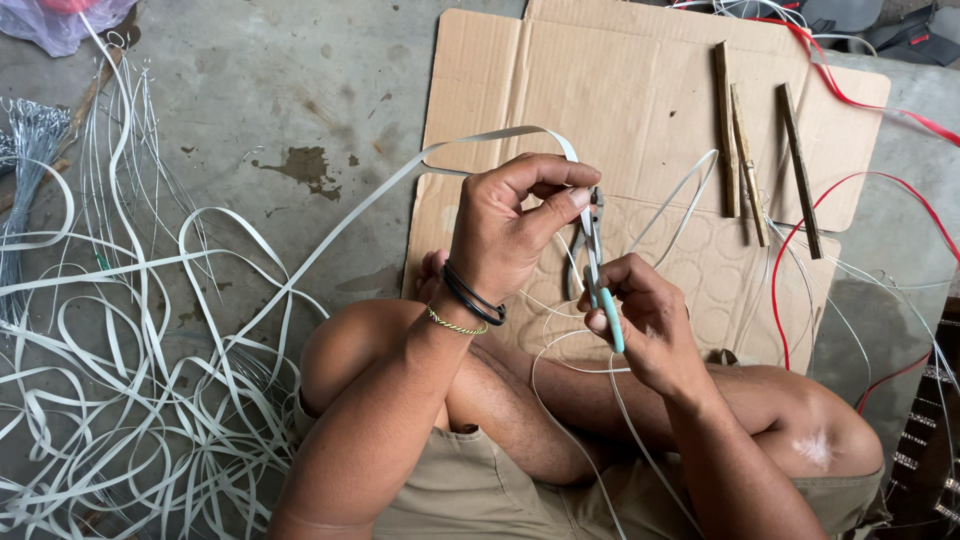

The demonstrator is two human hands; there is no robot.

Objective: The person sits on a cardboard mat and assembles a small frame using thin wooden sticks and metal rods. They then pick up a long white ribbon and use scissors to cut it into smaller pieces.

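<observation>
White strip (470,140) pinched above cardboard's (640,90) edge.

Head-worn view, steeply downward, close over lap

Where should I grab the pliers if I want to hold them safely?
Grab the pliers by the light blue covered handles, coming from below, the way the right hand does. The bare metal jaws point up toward the left hand pinching the white strap, so keep fingers off that end.

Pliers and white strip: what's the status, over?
Left hand pinches white strip. Right hand grips teal-handled pliers at strip's end. Loose strips piled beside; nothing blocking.
</observation>
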